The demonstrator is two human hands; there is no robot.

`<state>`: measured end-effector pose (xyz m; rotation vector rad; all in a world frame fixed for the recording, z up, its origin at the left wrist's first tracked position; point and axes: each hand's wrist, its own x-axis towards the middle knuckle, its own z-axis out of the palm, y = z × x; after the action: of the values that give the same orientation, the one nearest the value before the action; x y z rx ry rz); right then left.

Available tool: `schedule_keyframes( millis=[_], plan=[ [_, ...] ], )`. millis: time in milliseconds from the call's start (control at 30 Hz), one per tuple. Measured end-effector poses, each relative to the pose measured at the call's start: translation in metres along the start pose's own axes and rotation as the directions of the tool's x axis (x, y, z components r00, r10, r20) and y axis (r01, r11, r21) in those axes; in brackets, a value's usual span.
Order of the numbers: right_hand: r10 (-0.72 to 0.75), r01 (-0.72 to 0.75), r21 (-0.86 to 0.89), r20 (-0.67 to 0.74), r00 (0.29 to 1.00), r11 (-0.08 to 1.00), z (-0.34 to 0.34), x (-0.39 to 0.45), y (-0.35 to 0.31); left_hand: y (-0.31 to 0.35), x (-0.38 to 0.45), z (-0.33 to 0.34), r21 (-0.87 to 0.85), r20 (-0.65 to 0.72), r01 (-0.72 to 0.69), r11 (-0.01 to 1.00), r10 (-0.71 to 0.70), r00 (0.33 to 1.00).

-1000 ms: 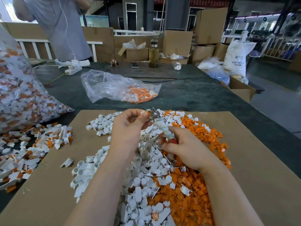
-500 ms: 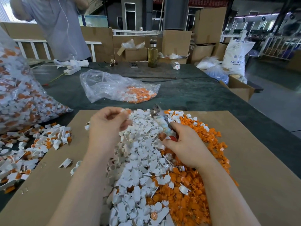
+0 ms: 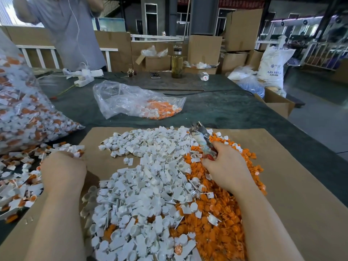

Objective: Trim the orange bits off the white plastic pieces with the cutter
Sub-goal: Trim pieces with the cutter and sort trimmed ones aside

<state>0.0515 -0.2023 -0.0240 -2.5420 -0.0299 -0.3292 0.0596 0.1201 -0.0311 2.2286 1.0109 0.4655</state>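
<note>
Underneath, cardboard sheet (image 3: 293, 194) covers dark green table (image 3: 216, 110).

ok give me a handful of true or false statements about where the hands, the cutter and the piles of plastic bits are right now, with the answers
1. The right hand grips the tape-wrapped metal cutter. True.
2. The left hand is at the cutter's blades. False: it is far to the left, at the mixed white-and-orange untrimmed pieces.
3. The heap of loose orange plastic bits lies to the right of the heap of white plastic pieces. True.
4. Both heaps sit directly on the dark green table top. False: they lie on a brown cardboard sheet.
5. The small clear plastic bag beyond the cardboard holds only white pieces. False: mostly orange bits show inside.
</note>
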Motion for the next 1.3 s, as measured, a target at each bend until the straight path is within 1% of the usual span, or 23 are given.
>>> schedule_keyframes(
  millis=[67, 133, 200, 233, 267, 300, 333, 367, 433, 467, 533, 600, 733, 800, 900, 967, 1033, 1167, 1233, 1300],
  plan=[
    [0.034, -0.034, -0.016, -0.008, 0.999, 0.999, 0.000, 0.000, 0.001, 0.002, -0.001, -0.001, 0.071, 0.011, 0.016, 0.997, -0.017, 1.000],
    [0.073, -0.074, -0.049, -0.018, 0.997, 0.996, 0.000, 0.000, 0.001, 0.004, -0.004, 0.000, 0.179, 0.001, -0.023, 0.984, 0.023, 1.000],
    [0.115, -0.117, -0.092, -0.033, 0.993, 0.989, -0.001, 0.000, 0.001, 0.007, -0.008, 0.001, 0.259, -0.015, -0.145, 0.955, 0.154, 0.988],
    [0.139, -0.142, -0.105, -0.039, 0.990, 0.984, -0.002, -0.001, 0.001, 0.010, -0.010, 0.003, 0.232, -0.002, -0.229, 0.945, 0.236, 0.972],
    [0.165, -0.169, -0.116, -0.043, 0.985, 0.979, -0.003, -0.001, 0.000, 0.014, -0.013, 0.005, 0.154, 0.036, -0.303, 0.941, 0.301, 0.953],
    [0.192, -0.196, -0.128, -0.045, 0.980, 0.972, -0.004, -0.002, 0.000, 0.018, -0.017, 0.008, 0.066, 0.090, -0.355, 0.932, 0.349, 0.933],
    [0.215, -0.220, -0.142, -0.053, 0.975, 0.965, -0.004, -0.002, -0.001, 0.022, -0.021, 0.012, 0.014, 0.150, -0.392, 0.920, 0.385, 0.911],
    [0.230, -0.239, -0.155, -0.071, 0.971, 0.959, -0.005, -0.003, -0.002, 0.024, -0.025, 0.017, 0.003, 0.211, -0.420, 0.908, 0.410, 0.887],
    [0.251, -0.270, -0.171, -0.125, 0.960, 0.948, -0.006, -0.006, -0.004, 0.027, -0.030, 0.026, 0.051, 0.323, -0.472, 0.880, 0.433, 0.842],
    [0.260, -0.285, -0.180, -0.148, 0.954, 0.941, -0.006, -0.007, -0.005, 0.028, -0.031, 0.030, 0.076, 0.363, -0.491, 0.868, 0.435, 0.824],
    [0.268, -0.303, -0.208, -0.183, 0.946, 0.930, -0.007, -0.010, -0.007, 0.028, -0.032, 0.033, 0.115, 0.395, -0.519, 0.847, 0.440, 0.807],
    [0.272, -0.312, -0.219, -0.195, 0.942, 0.925, -0.005, -0.012, -0.008, 0.028, -0.030, 0.035, 0.117, 0.388, -0.508, 0.854, 0.431, 0.814],
    [0.314, -0.341, -0.236, -0.144, 0.938, 0.910, 0.001, -0.009, -0.003, 0.029, -0.032, 0.034, 0.131, 0.400, -0.474, 0.871, 0.391, 0.829],
    [0.313, -0.340, -0.252, -0.142, 0.939, 0.906, 0.004, -0.007, -0.001, 0.030, -0.033, 0.033, 0.150, 0.400, -0.473, 0.868, 0.384, 0.832],
    [0.303, -0.331, -0.273, -0.141, 0.942, 0.903, 0.005, -0.006, 0.001, 0.030, -0.033, 0.031, 0.185, 0.364, -0.449, 0.874, 0.363, 0.857],
    [0.311, -0.339, -0.282, -0.140, 0.940, 0.898, 0.005, -0.006, 0.000, 0.030, -0.034, 0.029, 0.166, 0.331, -0.428, 0.888, 0.359, 0.873],
    [0.317, -0.343, -0.288, -0.132, 0.939, 0.894, 0.004, -0.006, 0.000, 0.033, -0.036, 0.027, 0.109, 0.319, -0.415, 0.903, 0.363, 0.875],
    [0.323, -0.344, -0.295, -0.119, 0.939, 0.891, 0.003, -0.007, -0.002, 0.040, -0.041, 0.022, -0.068, 0.301, -0.396, 0.916, 0.398, 0.867],
    [0.325, -0.345, -0.304, -0.116, 0.938, 0.888, 0.003, -0.007, -0.002, 0.043, -0.044, 0.020, -0.186, 0.313, -0.384, 0.905, 0.424, 0.849],
    [0.331, -0.352, -0.300, -0.119, 0.936, 0.887, 0.004, -0.007, 0.000, 0.046, -0.049, 0.020, -0.310, 0.350, -0.332, 0.891, 0.432, 0.831]
  ],
)
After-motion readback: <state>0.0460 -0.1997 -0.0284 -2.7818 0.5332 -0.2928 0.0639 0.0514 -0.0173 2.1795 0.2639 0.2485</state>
